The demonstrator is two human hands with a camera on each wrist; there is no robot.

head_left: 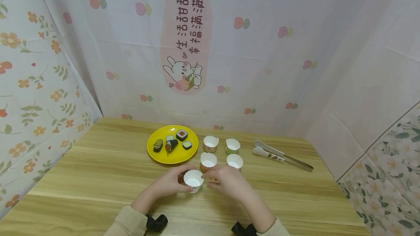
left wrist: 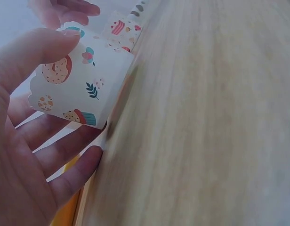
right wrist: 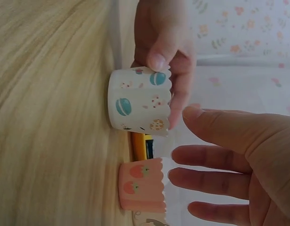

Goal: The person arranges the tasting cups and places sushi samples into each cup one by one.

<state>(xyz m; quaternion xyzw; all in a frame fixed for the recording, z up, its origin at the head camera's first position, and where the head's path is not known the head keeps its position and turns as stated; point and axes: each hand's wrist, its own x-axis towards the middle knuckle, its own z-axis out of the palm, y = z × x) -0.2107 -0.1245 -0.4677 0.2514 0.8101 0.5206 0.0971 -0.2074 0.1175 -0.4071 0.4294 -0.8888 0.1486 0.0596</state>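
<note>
A white paper baking cup printed with sweets sits in my left hand, thumb on the near side and fingers around the far side. The left wrist view shows the same cup close over the wooden table. My right hand is just to its right, fingers extended and apart, holding nothing. In the right wrist view a pink cup with strawberries stands near the right fingertips. Behind the hands are more cups: one at front left, one at front right, and two farther back.
A yellow plate with several toy sushi pieces lies at the back left. White-handled metal tongs lie to the right. A patterned curtain hangs behind the wooden table.
</note>
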